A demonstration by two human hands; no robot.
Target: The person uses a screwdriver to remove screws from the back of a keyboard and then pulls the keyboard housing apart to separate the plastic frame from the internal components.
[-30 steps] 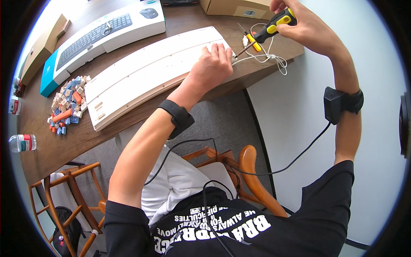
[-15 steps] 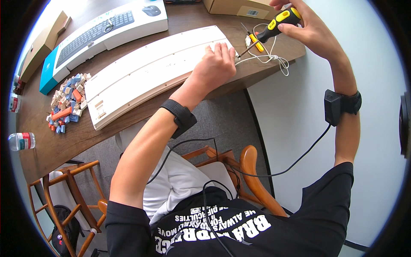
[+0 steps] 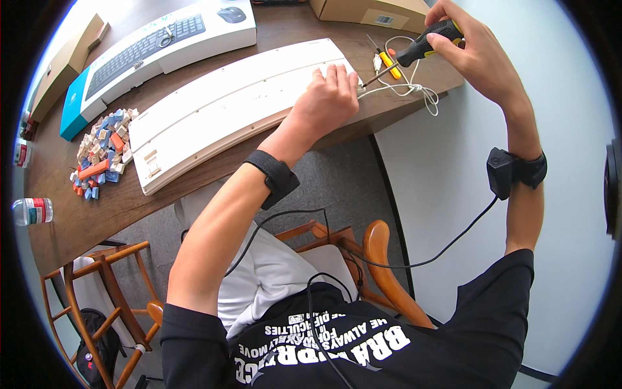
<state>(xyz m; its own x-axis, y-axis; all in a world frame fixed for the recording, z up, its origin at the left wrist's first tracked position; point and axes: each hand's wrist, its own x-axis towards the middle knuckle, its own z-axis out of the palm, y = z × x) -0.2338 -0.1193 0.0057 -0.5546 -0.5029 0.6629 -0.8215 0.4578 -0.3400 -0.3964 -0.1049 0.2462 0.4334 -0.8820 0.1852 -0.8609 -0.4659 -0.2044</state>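
A brown wooden bench [image 3: 97, 220] ran across the top of the view, with grey carpet below it and a pale wall or floor to the right. A wooden chair [image 3: 382, 259] stood under the person, and a second wooden chair [image 3: 97, 292] sat at the lower left.

On the bench lay a cream keyboard [image 3: 220, 110], turned face down. The left hand [image 3: 327, 97] rested flat on its right end, fingers spread and gripping nothing. The right hand [image 3: 473, 52] was clamped round the black and yellow handle of a screwdriver [image 3: 414, 52], whose shaft slanted down towards the right edge of the keyboard; whether the tip touched it could not be told from this view. Just beside the shaft lay a small orange-handled screwdriver [image 3: 389, 63] and a tangle of white cord [image 3: 418, 91].

Left of the keyboard sat a loose heap of keycaps [image 3: 100, 146] in blue, orange and cream. Behind the keyboard lay a white retail box [image 3: 162, 42] picturing a dark keyboard and mouse, with a blue end. A cardboard box [image 3: 369, 11] stood closed at the far edge, so its contents were hidden. A plastic bottle [image 3: 31, 211] lay at the left rim.
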